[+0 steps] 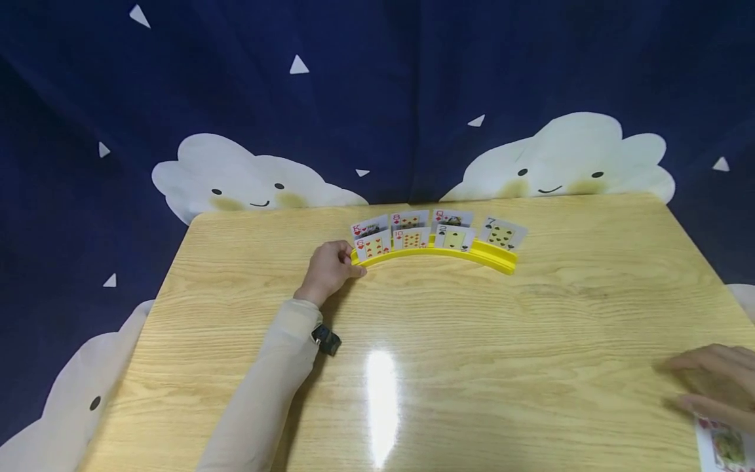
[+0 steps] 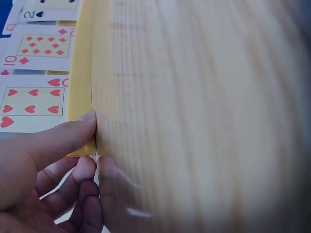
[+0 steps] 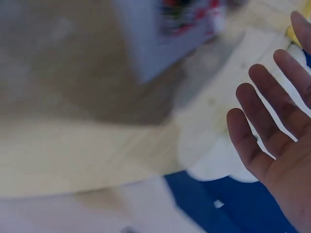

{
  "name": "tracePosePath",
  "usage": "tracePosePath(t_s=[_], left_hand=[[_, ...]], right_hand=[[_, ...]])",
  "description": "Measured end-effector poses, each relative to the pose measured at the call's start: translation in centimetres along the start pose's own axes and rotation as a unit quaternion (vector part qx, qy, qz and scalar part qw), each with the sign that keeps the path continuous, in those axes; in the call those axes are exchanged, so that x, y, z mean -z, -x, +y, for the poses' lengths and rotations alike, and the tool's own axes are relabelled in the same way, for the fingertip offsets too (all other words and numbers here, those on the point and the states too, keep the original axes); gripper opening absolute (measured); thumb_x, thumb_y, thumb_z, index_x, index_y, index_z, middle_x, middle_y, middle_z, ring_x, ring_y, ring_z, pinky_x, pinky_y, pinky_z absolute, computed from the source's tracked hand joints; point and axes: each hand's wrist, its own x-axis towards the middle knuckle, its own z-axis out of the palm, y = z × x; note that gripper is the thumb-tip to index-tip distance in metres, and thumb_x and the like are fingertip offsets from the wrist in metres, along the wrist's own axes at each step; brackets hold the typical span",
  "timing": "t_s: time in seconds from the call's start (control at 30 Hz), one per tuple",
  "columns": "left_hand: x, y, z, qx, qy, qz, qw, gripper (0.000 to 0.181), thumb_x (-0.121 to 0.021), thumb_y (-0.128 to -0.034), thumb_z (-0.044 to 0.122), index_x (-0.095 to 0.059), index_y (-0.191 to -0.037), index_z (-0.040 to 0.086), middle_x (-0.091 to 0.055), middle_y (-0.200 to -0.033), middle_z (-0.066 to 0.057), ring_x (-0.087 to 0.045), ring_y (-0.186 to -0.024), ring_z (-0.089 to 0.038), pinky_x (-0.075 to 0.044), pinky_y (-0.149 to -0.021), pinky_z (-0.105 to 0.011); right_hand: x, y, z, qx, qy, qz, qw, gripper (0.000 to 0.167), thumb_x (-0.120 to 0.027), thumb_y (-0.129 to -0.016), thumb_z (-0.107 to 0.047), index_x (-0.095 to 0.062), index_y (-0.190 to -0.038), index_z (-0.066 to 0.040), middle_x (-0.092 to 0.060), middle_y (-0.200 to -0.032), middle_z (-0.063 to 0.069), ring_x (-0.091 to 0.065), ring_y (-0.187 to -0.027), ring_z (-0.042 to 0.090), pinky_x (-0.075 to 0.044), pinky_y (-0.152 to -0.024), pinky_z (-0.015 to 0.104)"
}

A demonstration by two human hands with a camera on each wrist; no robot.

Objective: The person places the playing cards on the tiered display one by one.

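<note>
A curved yellow card holder [image 1: 501, 261] stands toward the table's far side with several playing cards upright in it. In front are the six of hearts [image 1: 374, 246], ten of diamonds [image 1: 411, 239] and two of spades [image 1: 453, 238]. My left hand [image 1: 328, 267] grips the holder's left end; in the left wrist view the thumb lies on its front edge beside the six. At the table's lower right, my right hand [image 1: 716, 380] is over or beside a red face card [image 1: 727, 446], partly cut off by the frame. The right wrist view shows those fingers [image 3: 248, 136] extended and spread.
Behind the front cards stand a king [image 1: 368, 227], an eight of diamonds [image 1: 409, 219] and a queen [image 1: 453, 218]; a seven of spades [image 1: 503, 234] is at the right end. The wooden table [image 1: 531, 341] meets a dark blue cloud-patterned curtain [image 1: 377, 98] at the back.
</note>
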Motion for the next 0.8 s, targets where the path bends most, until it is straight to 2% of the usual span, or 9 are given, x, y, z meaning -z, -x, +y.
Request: tracePosePath(t_s=[0.1, 0.17, 0.3, 0.43, 0.5, 0.57, 0.63, 0.73, 0.8], left_hand=[[0.0, 0.1, 0.0, -0.001, 0.002, -0.001, 1.0, 0.029, -0.091, -0.0899, 0.005, -0.062, -0.094, 0.004, -0.052, -0.079, -0.003, -0.046, -0.071, -0.015, -0.035, -0.061, -0.027], [0.1, 0.1, 0.0, -0.004, 0.005, -0.001, 1.0, 0.029, -0.091, -0.0898, 0.004, -0.062, -0.094, 0.004, -0.052, -0.079, -0.003, -0.046, -0.071, -0.016, -0.035, -0.061, -0.027], [0.1, 0.2, 0.0, -0.01, 0.007, 0.001, 0.9999, 0.029, -0.091, -0.0893, 0.004, -0.062, -0.093, 0.003, -0.052, -0.079, -0.003, -0.046, -0.071, -0.016, -0.035, -0.061, -0.027], [0.1, 0.2, -0.1, -0.016, 0.007, 0.001, 0.9998, 0.029, -0.091, -0.0892, 0.004, -0.062, -0.092, 0.004, -0.052, -0.079, -0.003, -0.046, -0.071, -0.016, -0.035, -0.062, -0.028], [0.1, 0.2, -0.2, -0.019, 0.006, 0.002, 0.9998, 0.029, -0.091, -0.0891, 0.004, -0.062, -0.092, 0.004, -0.052, -0.079, -0.002, -0.046, -0.071, -0.016, -0.035, -0.062, -0.028], [0.1, 0.2, -0.2, -0.021, 0.004, 0.001, 0.9998, 0.03, -0.091, -0.0889, 0.004, -0.062, -0.091, 0.004, -0.052, -0.078, -0.002, -0.046, -0.071, -0.016, -0.035, -0.063, -0.028], [0.1, 0.2, -0.3, -0.023, 0.004, 0.0, 0.9997, 0.03, -0.091, -0.0892, 0.004, -0.061, -0.092, 0.004, -0.052, -0.078, -0.002, -0.046, -0.071, -0.016, -0.035, -0.062, -0.028], [0.0, 0.2, -0.3, -0.022, 0.003, 0.002, 0.9997, 0.03, -0.091, -0.0893, 0.004, -0.061, -0.092, 0.004, -0.052, -0.078, -0.003, -0.046, -0.071, -0.016, -0.035, -0.062, -0.028], [0.0, 0.2, -0.2, -0.023, 0.003, 0.003, 0.9997, 0.03, -0.091, -0.0894, 0.004, -0.061, -0.092, 0.004, -0.053, -0.079, -0.003, -0.046, -0.071, -0.016, -0.035, -0.062, -0.027]], right_hand=[[-0.7, 3.2, 1.7, -0.036, -0.017, -0.001, 0.9992, 0.093, -0.107, -0.045, -0.01, -0.07, -0.126, -0.04, -0.05, -0.127, -0.037, -0.039, -0.116, -0.018, -0.024, -0.095, 0.003], [-1.2, 4.9, 2.3, -0.05, -0.029, -0.008, 0.9983, 0.106, -0.107, -0.045, -0.011, -0.066, -0.137, -0.043, -0.045, -0.134, -0.036, -0.034, -0.121, -0.016, -0.027, -0.109, 0.011], [-1.8, 6.8, 2.5, -0.059, -0.016, 0.006, 0.9981, 0.125, -0.106, -0.038, -0.016, -0.058, -0.147, -0.052, -0.038, -0.138, -0.035, -0.03, -0.124, -0.014, -0.017, -0.107, 0.012], [-1.9, 7.3, 2.1, -0.051, -0.031, 0.028, 0.9978, 0.119, -0.105, -0.033, -0.016, -0.067, -0.144, -0.039, -0.04, -0.135, -0.035, -0.035, -0.12, -0.012, -0.023, -0.09, 0.009], [-1.7, 7.2, 2.0, -0.053, -0.024, 0.029, 0.9979, 0.116, -0.106, -0.032, -0.016, -0.069, -0.14, -0.039, -0.041, -0.131, -0.036, -0.037, -0.115, -0.012, -0.034, -0.082, 0.013], [-1.6, 7.1, 2.1, -0.06, -0.02, 0.028, 0.9976, 0.115, -0.106, -0.032, -0.016, -0.069, -0.136, -0.045, -0.045, -0.124, -0.033, -0.04, -0.105, -0.012, -0.039, -0.069, 0.015], [-1.5, 7.1, 2.2, -0.075, 0.001, 0.017, 0.997, 0.119, -0.108, -0.034, -0.017, -0.062, -0.135, -0.059, -0.05, -0.116, -0.027, -0.039, -0.1, -0.013, -0.036, -0.061, 0.018], [-1.3, 7.2, 2.5, -0.09, 0.013, 0.006, 0.9959, 0.123, -0.109, -0.037, -0.021, -0.053, -0.136, -0.069, -0.054, -0.101, -0.018, -0.042, -0.091, -0.012, -0.037, -0.059, 0.019], [-1.3, 7.2, 2.5, -0.096, 0.003, -0.003, 0.9954, 0.121, -0.108, -0.04, -0.021, -0.051, -0.135, -0.068, -0.055, -0.097, -0.012, -0.043, -0.089, -0.011, -0.036, -0.061, 0.018]])
